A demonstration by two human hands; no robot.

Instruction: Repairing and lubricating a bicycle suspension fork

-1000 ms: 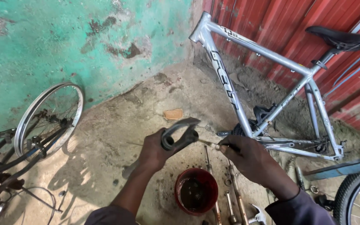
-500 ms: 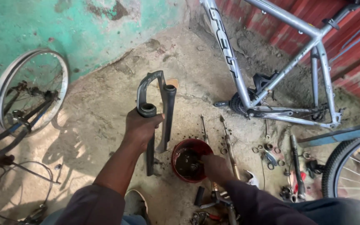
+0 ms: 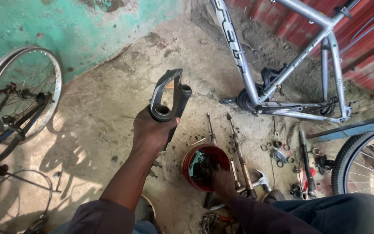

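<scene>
Now the left hand (image 3: 152,132) is wrapped tight around the dark bike fork (image 3: 169,102), which sticks up above the fist, its two round tube ends just over the fingers. Lower and to the right, the right hand (image 3: 221,182) dips into the red bowl (image 3: 193,161); whether it grips anything cannot be told. A moment ago that hand was only at the bowl's edge.
</scene>
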